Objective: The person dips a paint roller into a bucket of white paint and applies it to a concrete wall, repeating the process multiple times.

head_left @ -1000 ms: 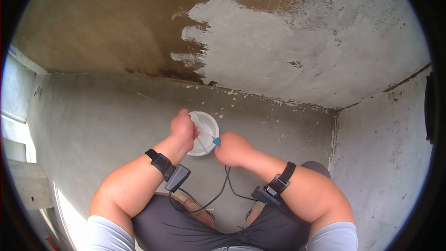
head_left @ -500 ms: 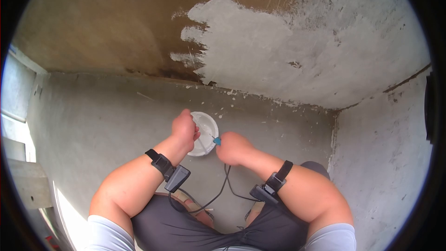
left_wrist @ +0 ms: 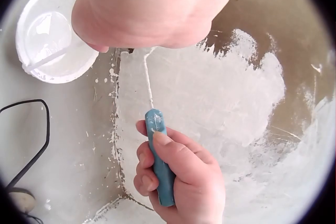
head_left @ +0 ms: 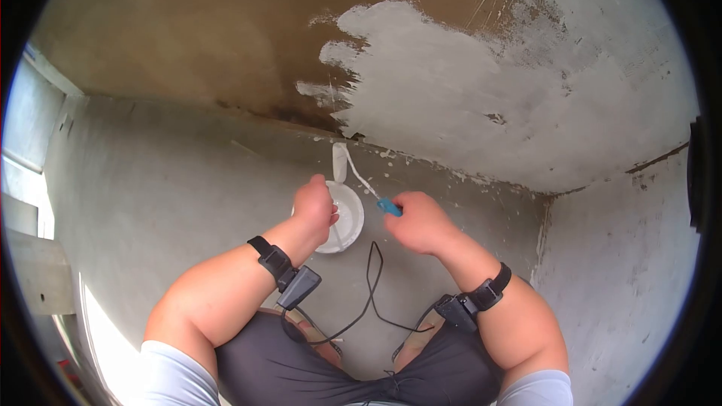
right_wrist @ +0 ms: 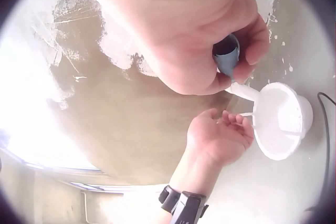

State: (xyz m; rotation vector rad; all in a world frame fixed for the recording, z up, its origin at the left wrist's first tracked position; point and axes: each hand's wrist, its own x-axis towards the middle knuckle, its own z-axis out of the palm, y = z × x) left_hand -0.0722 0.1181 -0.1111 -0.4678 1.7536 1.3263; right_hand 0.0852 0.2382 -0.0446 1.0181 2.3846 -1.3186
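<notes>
My right hand grips the blue handle of a paint roller, its thumb lying along the top. From the handle a white-coated rod runs to the white roller sleeve, which stands just beyond the bucket's far rim. The white bucket holds white paint and has a thin strip-like handle crossing its mouth. My left hand has its fingers curled round that bucket handle at the left side of the rim. In the right wrist view the roller sleeve overlaps the bucket's edge.
Ahead rises a brown wall with a broad white painted patch. A grey side wall stands at right. White paint spots dot the floor along the wall's base. A black cable loops between the wrist cameras, above my feet.
The roller has come up out of the bucket, its sleeve now visible beyond the rim, as my right hand moved right and slightly up. The left hand keeps its hold; the head view has shifted slightly.
</notes>
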